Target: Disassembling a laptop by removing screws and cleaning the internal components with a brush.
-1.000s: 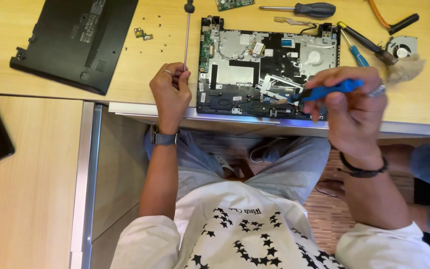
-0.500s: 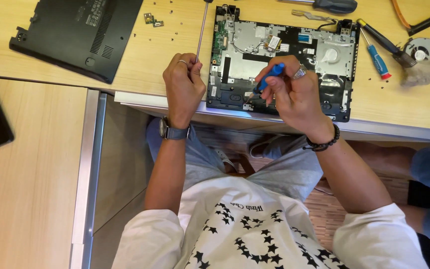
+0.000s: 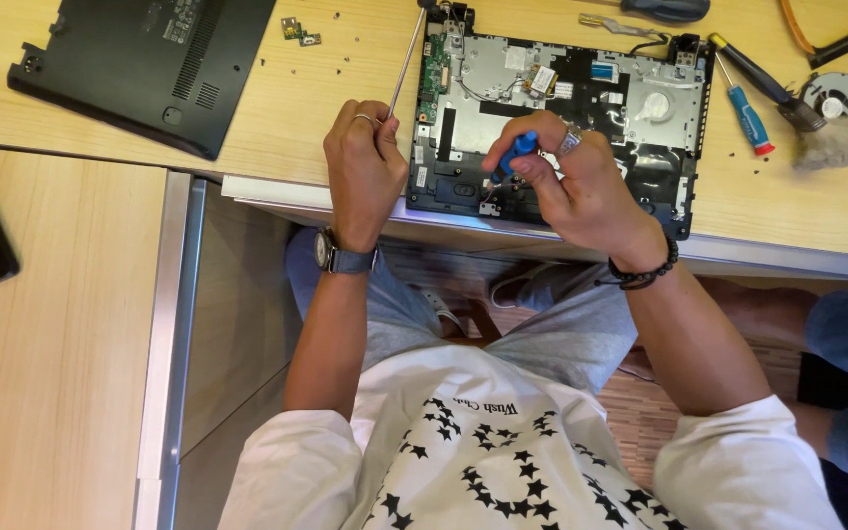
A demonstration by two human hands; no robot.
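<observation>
right hand (image 3: 581, 191): fingers curled tight round the blue handle of a small screwdriver (image 3: 514, 157), thumb and forefinger pinching it low down. the shaft tilts down and to the left, tip at the near edge of the opened laptop (image 3: 561, 118), close to its lower left part. ring on one finger, knuckles over the dark board area, wrist with a black bead bracelet (image 3: 645, 273) hanging past the desk edge (image 3: 787, 257). forearm runs back and to the right toward the body.

left hand (image 3: 363, 167): fingers folded into a loose fist, gripping the lower end of a thin metal rod (image 3: 406, 61) that slants up and to the right along the laptop's left side. ring on one finger, watch (image 3: 334, 257) at the wrist. the hand rests on the desk just beside the laptop's left edge; whether it touches the casing, cannot tell.

laptop lies open-bellied on the wooden desk, directly ahead of the person, between the two hands.

versus half a second ago: right hand is further left and lower over the laptop, screwdriver tip now at the near edge instead of mid-board. left hand's grip and place unchanged.

around: black bottom cover (image 3: 144, 64) far left, a second blue screwdriver (image 3: 746, 113) and a small fan (image 3: 831, 93) to the right.
</observation>
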